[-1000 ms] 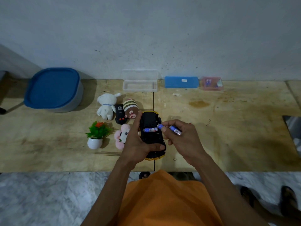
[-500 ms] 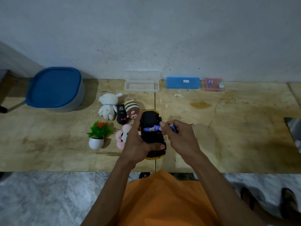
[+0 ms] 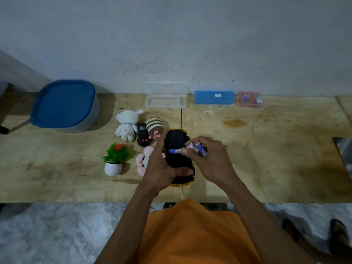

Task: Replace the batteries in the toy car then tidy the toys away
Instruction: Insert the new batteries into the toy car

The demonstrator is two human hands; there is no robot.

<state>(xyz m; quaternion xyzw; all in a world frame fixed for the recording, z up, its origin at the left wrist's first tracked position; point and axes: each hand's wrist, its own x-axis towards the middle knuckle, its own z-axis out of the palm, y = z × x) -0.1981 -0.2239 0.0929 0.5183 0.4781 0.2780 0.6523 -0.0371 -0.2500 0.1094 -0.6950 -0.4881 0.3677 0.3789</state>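
Observation:
The black and yellow toy car lies upside down on the wooden table. My left hand grips it from the left, thumb across its near end. A blue battery lies across the car's underside. My right hand holds two more blue batteries in its fingers, a fingertip touching the end of the battery in the car.
Left of the car lie a black remote, a white plush, a striped plush, a pink plush and a small potted plant. A blue-lidded tub, an open clear case, a blue case and a pink box line the wall.
My right hand drew its batteries in toward the car. Two batteries now show in its fingers instead of one sticking out to the right. The left hand kept its grip.

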